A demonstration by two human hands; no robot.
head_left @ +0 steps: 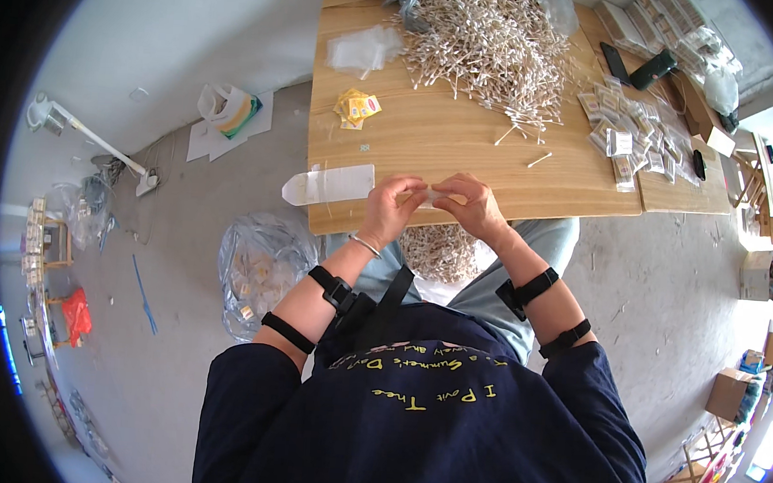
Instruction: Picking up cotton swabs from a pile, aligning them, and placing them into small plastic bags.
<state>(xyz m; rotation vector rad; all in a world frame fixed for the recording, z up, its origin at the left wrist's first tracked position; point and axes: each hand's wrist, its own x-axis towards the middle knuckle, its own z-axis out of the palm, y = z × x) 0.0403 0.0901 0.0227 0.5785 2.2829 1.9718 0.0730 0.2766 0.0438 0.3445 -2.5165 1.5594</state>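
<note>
My left hand (393, 208) and my right hand (472, 209) meet over the table's near edge, fingers and thumbs pinched together. Between them is a small whitish, translucent piece (429, 197) that looks like thin plastic; the fingers cover much of it. Left of my left hand lies a flat white strip (330, 185) with one pointed end. Beyond it is a small pile of yellow and white printed cards (358, 106), with a stack of clear plastic bags (363, 51) farther back. A large heap of cotton swabs (487, 48) covers the table's far middle. One loose swab (540, 161) lies nearer me.
Filled clear packets (623, 132) lie at the table's right, near a phone (614, 62) and a dark case (654, 70). More swabs (441, 252) sit between my legs below the table edge. A large clear plastic bag (265, 269) stands on the floor at left.
</note>
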